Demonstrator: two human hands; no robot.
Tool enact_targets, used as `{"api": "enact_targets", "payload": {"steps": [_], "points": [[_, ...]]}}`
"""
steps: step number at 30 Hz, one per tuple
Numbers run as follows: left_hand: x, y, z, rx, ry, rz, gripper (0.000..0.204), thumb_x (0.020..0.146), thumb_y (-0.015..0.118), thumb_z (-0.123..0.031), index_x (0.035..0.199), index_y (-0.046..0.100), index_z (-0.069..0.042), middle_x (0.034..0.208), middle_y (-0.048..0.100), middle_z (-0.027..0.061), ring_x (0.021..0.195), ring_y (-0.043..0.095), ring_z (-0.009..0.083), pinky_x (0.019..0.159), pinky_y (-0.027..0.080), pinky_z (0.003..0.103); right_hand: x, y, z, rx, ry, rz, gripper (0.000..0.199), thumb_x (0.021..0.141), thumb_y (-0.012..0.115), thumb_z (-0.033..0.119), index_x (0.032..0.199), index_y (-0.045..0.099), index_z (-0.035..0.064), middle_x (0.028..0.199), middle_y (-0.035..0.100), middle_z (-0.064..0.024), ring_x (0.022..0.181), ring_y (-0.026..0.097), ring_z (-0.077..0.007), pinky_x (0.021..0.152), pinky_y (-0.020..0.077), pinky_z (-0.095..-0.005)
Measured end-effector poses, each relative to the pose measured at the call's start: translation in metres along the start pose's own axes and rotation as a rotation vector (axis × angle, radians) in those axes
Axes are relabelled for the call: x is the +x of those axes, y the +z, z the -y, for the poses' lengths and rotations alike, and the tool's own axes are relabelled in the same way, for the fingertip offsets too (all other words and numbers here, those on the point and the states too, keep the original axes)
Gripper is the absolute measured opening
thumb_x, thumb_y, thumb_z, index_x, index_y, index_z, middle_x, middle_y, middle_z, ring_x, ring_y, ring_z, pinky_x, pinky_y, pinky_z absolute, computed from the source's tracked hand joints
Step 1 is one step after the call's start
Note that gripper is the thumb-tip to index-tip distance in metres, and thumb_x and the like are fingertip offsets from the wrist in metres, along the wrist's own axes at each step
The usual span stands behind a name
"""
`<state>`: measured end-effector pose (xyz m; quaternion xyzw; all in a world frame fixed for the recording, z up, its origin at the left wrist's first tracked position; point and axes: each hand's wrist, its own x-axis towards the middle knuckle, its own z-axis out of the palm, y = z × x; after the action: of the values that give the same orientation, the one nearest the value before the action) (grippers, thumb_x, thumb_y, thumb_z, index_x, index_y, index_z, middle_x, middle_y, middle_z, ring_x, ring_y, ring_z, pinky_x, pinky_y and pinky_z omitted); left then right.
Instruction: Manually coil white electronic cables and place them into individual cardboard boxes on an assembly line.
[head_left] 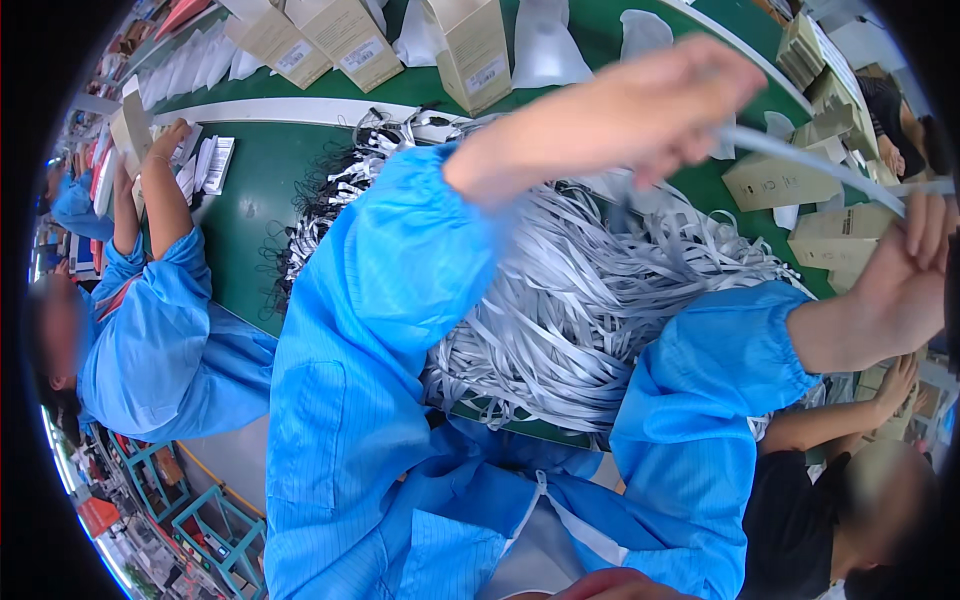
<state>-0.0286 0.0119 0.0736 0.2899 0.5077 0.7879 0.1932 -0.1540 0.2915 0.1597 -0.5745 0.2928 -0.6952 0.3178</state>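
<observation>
A white lanyard (pixel 810 160), flat like a ribbon, stretches taut between my hands above the table's right side. My left hand (pixel 690 100), blurred by motion, reaches far across and is closed at the lanyard's upper left end. At its other end, my right hand (pixel 893 265) pinches it between thumb and fingers near the right edge of the view. Below my arms lies a big heap of similar white lanyards (pixel 560 310). Thin black cords (pixel 300 235) and small fittings show at the heap's left side.
Beige boxes (pixel 470 60) and white translucent bags (pixel 550 45) line the far side of the green table (pixel 245 200). More beige boxes (pixel 780 180) stand at right. A co-worker in blue (pixel 170 340) handles boxes at left; a person in black (pixel 800 510) sits at right.
</observation>
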Motion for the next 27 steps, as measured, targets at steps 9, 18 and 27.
{"api": "enact_targets", "payload": {"steps": [9, 18, 27], "points": [[-0.008, -0.002, -0.042, -0.266, 0.244, -0.374, 0.044, 0.107, 0.049, -0.015, 0.147, 0.032, -0.007, 0.083, 0.053, 0.0032, 0.073, 0.054, 0.0135, 0.072, 0.051, 0.027, 0.034, 0.016, -0.088, -0.962, 0.201, -0.523, 0.044, 0.101, 0.058, 0.033, 0.129, 0.056, -0.0014, 0.118, 0.062, -0.0088, 0.098, 0.058, -0.0191, 0.087, 0.0441, -0.0333], [-0.028, -0.013, -0.063, 0.205, 0.366, -0.717, 0.044, 0.102, 0.058, -0.010, 0.142, 0.040, -0.004, 0.097, 0.068, 0.0115, 0.090, 0.067, 0.0174, 0.080, 0.054, 0.027, 0.069, 0.008, -0.141, -0.753, 0.770, -0.131, 0.043, 0.096, 0.070, 0.031, 0.123, 0.063, -0.0014, 0.112, 0.068, -0.0051, 0.100, 0.060, -0.0114, 0.087, 0.0456, -0.0265], [-0.004, 0.007, -0.055, 0.439, 0.027, -0.898, 0.065, 0.089, 0.072, -0.002, 0.143, 0.036, 0.000, 0.100, 0.073, 0.0170, 0.098, 0.071, 0.0236, 0.087, 0.056, 0.032, 0.117, 0.057, -0.155, -0.353, 0.088, -1.059, 0.029, 0.100, 0.059, 0.025, 0.094, 0.067, -0.0024, 0.083, 0.068, -0.0038, 0.070, 0.059, -0.0085, 0.060, 0.0416, -0.0162]]}}
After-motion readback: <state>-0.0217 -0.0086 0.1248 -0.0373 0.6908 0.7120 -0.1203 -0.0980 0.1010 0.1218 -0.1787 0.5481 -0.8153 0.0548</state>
